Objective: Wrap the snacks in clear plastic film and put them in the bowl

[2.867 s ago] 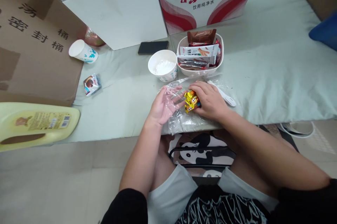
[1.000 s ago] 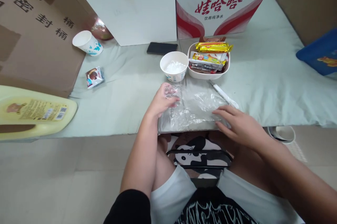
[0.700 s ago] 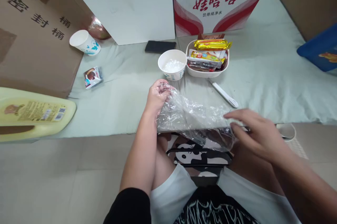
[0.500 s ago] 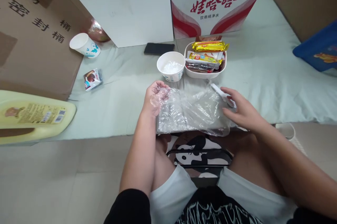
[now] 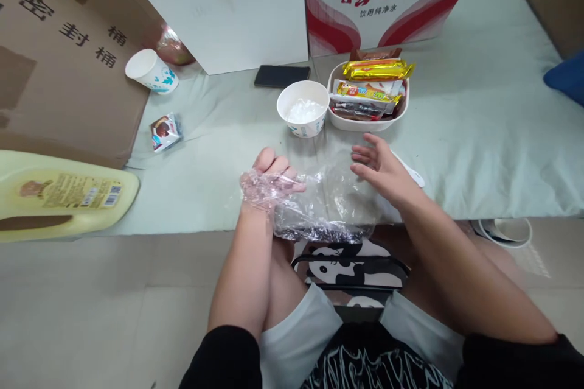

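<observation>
Crumpled clear plastic film [image 5: 319,206] spreads from my left hand toward the bench's front edge, part of it hanging over. My left hand [image 5: 271,179] has its fingers curled, with the film bunched in its grasp and wrapped over the wrist side. Right of the film, my right hand [image 5: 376,167] is raised with its fingers apart, holding nothing. A slim white plastic piece with a rounded end [image 5: 416,177] lies beside it, partly hidden by the hand. Just beyond the hands stands a paper cup [image 5: 305,127] with clear plastic inside.
A white tub [image 5: 369,125] of wrapped snacks stands behind my right hand. A dark phone [image 5: 281,76], a tipped paper cup [image 5: 152,71], a small wrapped snack [image 5: 165,132] and a yellow jug [image 5: 68,194] are around. White boxes [image 5: 228,17] and a brown carton [image 5: 68,91] line the back.
My left hand has moved left and toward me, pulling the film along and gathering it. The right hand has shifted left and away from the white piece, leaving it on the cloth.
</observation>
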Tool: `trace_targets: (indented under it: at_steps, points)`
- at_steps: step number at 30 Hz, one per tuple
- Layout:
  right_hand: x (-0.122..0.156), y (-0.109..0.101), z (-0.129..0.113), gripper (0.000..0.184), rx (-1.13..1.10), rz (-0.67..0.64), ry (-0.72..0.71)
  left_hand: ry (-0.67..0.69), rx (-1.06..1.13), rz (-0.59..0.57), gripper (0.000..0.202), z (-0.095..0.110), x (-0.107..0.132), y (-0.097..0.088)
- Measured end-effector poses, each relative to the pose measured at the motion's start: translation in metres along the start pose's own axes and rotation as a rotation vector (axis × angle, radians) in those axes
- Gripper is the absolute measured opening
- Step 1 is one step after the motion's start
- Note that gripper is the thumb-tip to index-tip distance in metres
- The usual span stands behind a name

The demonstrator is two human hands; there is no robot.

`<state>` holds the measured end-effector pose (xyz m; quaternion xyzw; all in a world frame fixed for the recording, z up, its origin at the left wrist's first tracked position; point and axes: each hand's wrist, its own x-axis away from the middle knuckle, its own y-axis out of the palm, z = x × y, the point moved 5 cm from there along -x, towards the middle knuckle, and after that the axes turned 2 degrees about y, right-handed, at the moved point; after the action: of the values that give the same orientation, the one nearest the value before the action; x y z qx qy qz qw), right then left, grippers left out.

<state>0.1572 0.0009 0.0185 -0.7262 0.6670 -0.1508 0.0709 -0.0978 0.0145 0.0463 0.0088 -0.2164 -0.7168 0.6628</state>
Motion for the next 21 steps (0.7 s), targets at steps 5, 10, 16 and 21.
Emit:
trace_targets:
  at_steps: [5, 10, 16, 21]
  points:
    - [0.011, 0.013, -0.004, 0.094, -0.176, -0.179, 0.085, 0.134, -0.023, 0.227, 0.068, -0.005, 0.005, -0.018]
    - [0.019, 0.019, -0.016, 0.053, -0.064, -0.304, 0.041, 0.227, -0.084, 0.286, 0.061, -0.002, 0.008, -0.014]
    - [0.023, -0.018, -0.027, 0.023, -0.208, 0.101, -0.126, 0.131, 0.116, 0.086, 0.050, 0.011, -0.013, 0.011]
    - [0.020, -0.029, -0.016, 0.031, -0.221, -0.009, 0.027, 0.043, 0.073, 0.079, 0.035, 0.008, -0.024, 0.013]
